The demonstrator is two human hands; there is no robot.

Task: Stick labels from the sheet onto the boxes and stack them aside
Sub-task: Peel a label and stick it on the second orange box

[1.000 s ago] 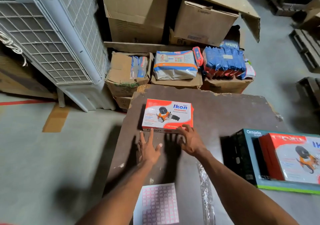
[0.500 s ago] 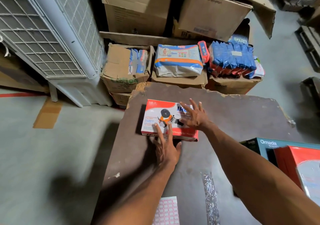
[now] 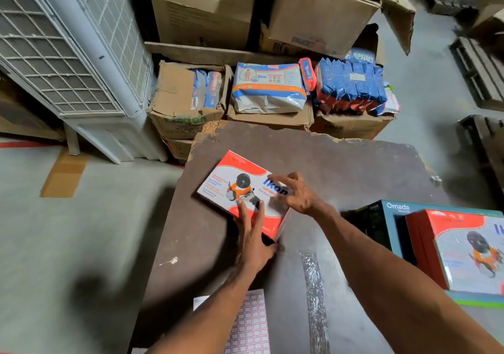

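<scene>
The label sheet [image 3: 249, 323] lies at the near edge of the worktop [image 3: 341, 168], partly under the left forearm. Just beyond it the left hand [image 3: 253, 242] rests flat, fingers spread, on the near end of the red and white box [image 3: 240, 190], which sits askew in the left half of the worktop, toward its far edge. The right hand [image 3: 296, 194] lies open on the box's right part, fingers fanned over the printed name — neither hand is clamped on it. The box looks like thin printed card: probably light, stiff along the edges, glossy and a little slippery on the face, so the long side edges seem the safest hold. At the worktop's right edge more boxes [image 3: 461, 250] are piled — another red one atop a teal one
</scene>
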